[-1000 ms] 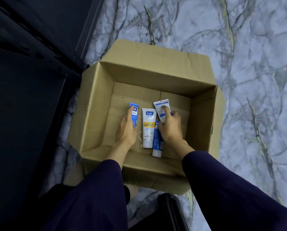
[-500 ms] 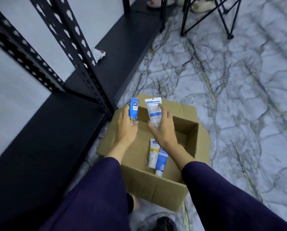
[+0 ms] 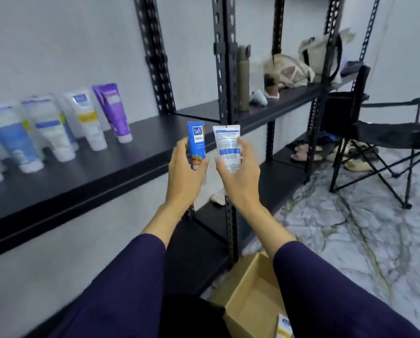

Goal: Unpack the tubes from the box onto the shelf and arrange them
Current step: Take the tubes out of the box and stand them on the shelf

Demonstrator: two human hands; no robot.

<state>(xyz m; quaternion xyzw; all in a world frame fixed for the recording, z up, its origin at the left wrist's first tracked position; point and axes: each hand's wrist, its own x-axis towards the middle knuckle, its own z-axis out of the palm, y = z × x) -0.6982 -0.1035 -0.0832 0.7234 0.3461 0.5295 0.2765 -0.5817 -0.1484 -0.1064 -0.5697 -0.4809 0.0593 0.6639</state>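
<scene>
My left hand (image 3: 185, 172) grips a small blue tube (image 3: 196, 145) upright, and my right hand (image 3: 240, 174) grips a white tube with blue print (image 3: 228, 145) beside it. Both are held in front of the black shelf (image 3: 143, 152), near its front edge. On the shelf's left part stand several tubes in a row, cap down, ending with a white-and-yellow tube (image 3: 89, 120) and a purple tube (image 3: 113, 111). The cardboard box (image 3: 250, 301) lies open on the floor below my arms, with a white-and-yellow tube (image 3: 284, 326) showing in it.
Black slotted uprights (image 3: 226, 76) divide the shelving. A tan bottle (image 3: 243, 79), a bag (image 3: 301, 62) and small items sit on the shelf section further right. A black folding chair (image 3: 379, 135) stands on the marble floor, with sandals (image 3: 304, 152) on the low shelf.
Both hands lifted their tubes out of the box and up to shelf height. My view swung up from the box to the shelf and its row of tubes.
</scene>
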